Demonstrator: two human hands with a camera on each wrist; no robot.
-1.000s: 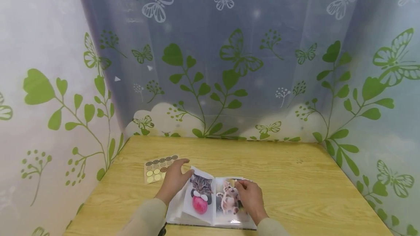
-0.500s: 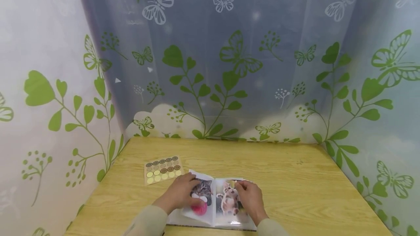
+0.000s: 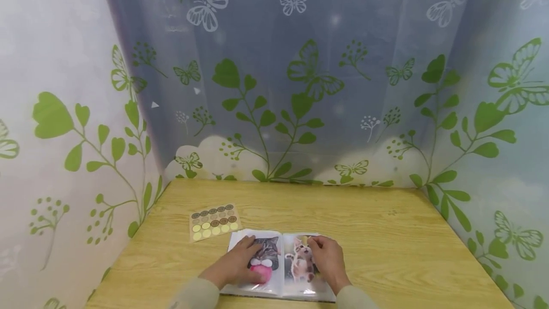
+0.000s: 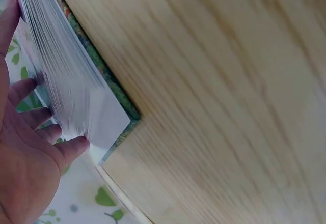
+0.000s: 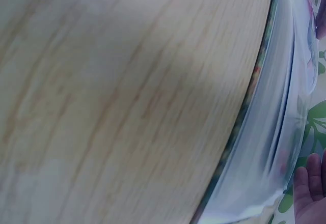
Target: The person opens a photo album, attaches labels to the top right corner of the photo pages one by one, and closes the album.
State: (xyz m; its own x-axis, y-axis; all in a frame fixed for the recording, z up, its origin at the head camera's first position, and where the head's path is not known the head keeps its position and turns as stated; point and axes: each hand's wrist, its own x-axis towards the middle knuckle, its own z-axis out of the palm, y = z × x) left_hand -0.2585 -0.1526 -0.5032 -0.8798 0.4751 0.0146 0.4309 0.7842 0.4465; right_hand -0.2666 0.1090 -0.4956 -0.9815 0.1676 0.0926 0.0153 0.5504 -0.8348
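Observation:
A photo album [image 3: 283, 294] lies spread on the wooden table, with a grey tabby and a pink ball on the left page and a pale kitten on the right page. My left hand [image 3: 235, 262] rests on the left page, fingers spread over the tabby photo. In the left wrist view, that hand [image 4: 30, 158] lies along the fanned page edges above the patterned cover [image 4: 114, 94]. My right hand [image 3: 328, 256] pinches a small yellow sticker [image 3: 305, 240] over the top of the kitten photo. Several of its fingers [image 5: 309, 183] show beside the album in the right wrist view.
A sheet of round stickers [image 3: 214, 223] in dark, pale, brown and yellow rows lies behind the album on the left. Fabric [image 3: 274, 123] printed with green leaves and butterflies surrounds the table [image 3: 386, 232] at the back and both sides.
My left hand has brought the raised left page down flat, moving from its upper outer edge onto the tabby photo. The right hand has stayed in place.

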